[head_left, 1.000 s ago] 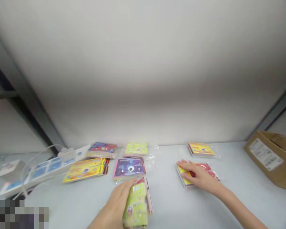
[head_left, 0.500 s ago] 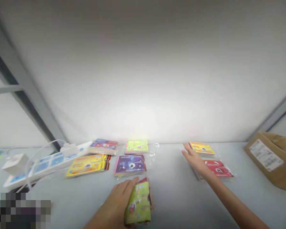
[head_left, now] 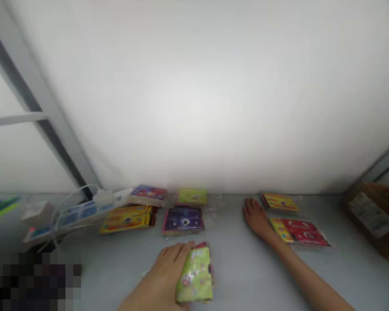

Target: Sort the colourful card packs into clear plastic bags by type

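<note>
Near the front edge of the view, my left hand (head_left: 170, 270) is closed around a stack of booklets (head_left: 196, 272), with a green printed one on top and red and other colours showing beneath. My right hand (head_left: 256, 216) rests flat on the table, fingers slightly apart and holding nothing. Just right of it lie a yellow pack (head_left: 280, 202) and a red pack (head_left: 306, 233) with a yellow strip, both in clear plastic. Beyond my left hand sits a dark purple pack (head_left: 183, 220), with a green pack (head_left: 191, 196) behind it.
Yellow booklets (head_left: 125, 219) and a blue-and-red pack (head_left: 147, 194) lie at the left, beside a white power strip (head_left: 81, 214) with a plug and cable. A cardboard box (head_left: 376, 216) stands at the right edge. The white wall (head_left: 194, 108) closes off the back.
My right hand has moved left off the packs and now lies on the bare table, uncovering the red pack's yellow strip. My left hand still holds the stack. The view has shifted slightly.
</note>
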The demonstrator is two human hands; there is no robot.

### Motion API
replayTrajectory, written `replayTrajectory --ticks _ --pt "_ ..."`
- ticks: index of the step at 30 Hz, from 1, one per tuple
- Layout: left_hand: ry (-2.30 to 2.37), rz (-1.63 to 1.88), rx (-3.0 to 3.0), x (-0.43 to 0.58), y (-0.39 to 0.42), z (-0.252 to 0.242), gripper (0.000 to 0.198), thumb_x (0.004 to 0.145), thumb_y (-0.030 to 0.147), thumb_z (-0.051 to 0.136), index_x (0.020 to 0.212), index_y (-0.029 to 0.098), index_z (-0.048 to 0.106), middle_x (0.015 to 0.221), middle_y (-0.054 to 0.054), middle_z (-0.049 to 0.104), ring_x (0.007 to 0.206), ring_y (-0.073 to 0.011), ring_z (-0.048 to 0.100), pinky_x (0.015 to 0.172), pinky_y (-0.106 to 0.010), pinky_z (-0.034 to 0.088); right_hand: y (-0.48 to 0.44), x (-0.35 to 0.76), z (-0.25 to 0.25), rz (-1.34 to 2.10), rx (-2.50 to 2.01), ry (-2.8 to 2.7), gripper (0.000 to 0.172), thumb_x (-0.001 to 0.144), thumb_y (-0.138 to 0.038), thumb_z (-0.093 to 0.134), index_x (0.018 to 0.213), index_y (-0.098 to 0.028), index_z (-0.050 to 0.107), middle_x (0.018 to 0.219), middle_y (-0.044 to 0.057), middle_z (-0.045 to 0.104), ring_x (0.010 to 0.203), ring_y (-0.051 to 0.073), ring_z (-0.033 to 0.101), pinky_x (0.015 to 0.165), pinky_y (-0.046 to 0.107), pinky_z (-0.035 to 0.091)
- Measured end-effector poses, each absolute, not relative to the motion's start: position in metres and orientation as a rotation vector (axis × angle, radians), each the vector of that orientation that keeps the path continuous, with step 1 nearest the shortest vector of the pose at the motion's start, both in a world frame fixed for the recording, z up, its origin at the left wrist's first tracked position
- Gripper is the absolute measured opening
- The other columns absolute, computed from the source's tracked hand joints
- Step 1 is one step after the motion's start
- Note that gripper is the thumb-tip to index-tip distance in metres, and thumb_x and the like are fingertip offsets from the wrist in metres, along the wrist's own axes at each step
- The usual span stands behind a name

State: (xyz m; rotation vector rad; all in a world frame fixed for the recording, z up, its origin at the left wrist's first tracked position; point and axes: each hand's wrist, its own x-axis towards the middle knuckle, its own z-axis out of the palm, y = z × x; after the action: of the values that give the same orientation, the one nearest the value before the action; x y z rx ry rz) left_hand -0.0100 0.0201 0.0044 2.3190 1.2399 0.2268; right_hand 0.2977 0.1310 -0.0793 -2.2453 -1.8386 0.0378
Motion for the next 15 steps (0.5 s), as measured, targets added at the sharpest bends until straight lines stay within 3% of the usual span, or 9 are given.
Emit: replayTrajectory --ticks 7,11,15 --pt "1.264 0.131 2.307 -0.006 0.021 0.013 0.091 0.046 0.011 0.054 0.133 0.016 0.029 0.131 -0.011 0.041 0.120 -0.0296 0.035 0.105 -0.039 0.025 0.053 0.267 -0.080 0.134 -1.941 -2.127 0.051 0.090 -0.032 0.027 0.137 -0.011 0.033 0.143 0.011 0.029 0.132 0.022 0.026 0.106 0.043 0.025" --pt "1.259 0.118 2.353 -0.006 0.020 0.011 0.089 0.047 0.012 0.054 0.132 0.016 0.030 0.130 -0.011 0.042 0.118 -0.0293 0.035 0.104 -0.040 0.024 0.004 0.249 -0.067 0.387 -1.579 -2.340 0.047 0.090 -0.025 0.030 0.137 -0.016 0.033 0.141 0.008 0.031 0.130 0.021 0.028 0.106 0.042 0.028" --pt "1.221 0.100 2.369 -0.007 0.017 0.011 0.088 0.047 0.013 0.056 0.131 0.016 0.031 0.127 -0.011 0.043 0.116 -0.0295 0.037 0.102 -0.039 0.026 -0.017 0.234 -0.053 0.638 -1.228 -2.423 0.044 0.087 -0.017 0.039 0.130 -0.023 0.044 0.133 0.005 0.043 0.124 0.019 0.039 0.104 0.038 0.032"
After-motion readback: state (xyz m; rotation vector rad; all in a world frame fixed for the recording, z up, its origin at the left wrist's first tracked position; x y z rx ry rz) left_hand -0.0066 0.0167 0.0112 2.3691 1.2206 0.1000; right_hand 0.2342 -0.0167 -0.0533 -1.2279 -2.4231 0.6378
